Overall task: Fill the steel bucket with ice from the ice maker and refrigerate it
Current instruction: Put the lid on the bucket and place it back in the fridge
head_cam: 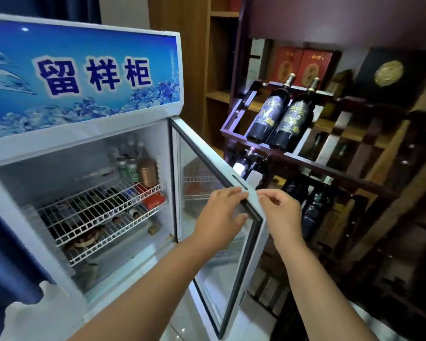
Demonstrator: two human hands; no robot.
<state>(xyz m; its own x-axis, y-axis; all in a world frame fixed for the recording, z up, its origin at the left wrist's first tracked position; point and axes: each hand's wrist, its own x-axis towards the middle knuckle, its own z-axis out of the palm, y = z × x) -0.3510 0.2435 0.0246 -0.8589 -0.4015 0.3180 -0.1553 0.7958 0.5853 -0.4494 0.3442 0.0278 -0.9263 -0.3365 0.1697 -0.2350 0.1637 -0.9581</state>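
Note:
A white display fridge (84,134) with a blue header panel stands at the left, its glass door (207,168) swung wide open toward me. My left hand (219,217) lies flat on the inner side of the door near its free edge. My right hand (283,212) curls around the door's outer edge just below the handle slot. Wire shelves (94,207) inside carry cans, bottles and a red box. No steel bucket and no ice maker are in view.
A dark wooden wine rack (330,143) with angled bottles (280,114) stands close on the right, right behind the open door. Red gift boxes (303,67) sit on its upper shelf. A wooden bookcase (217,70) is behind. Blue curtain (0,254) hangs at far left.

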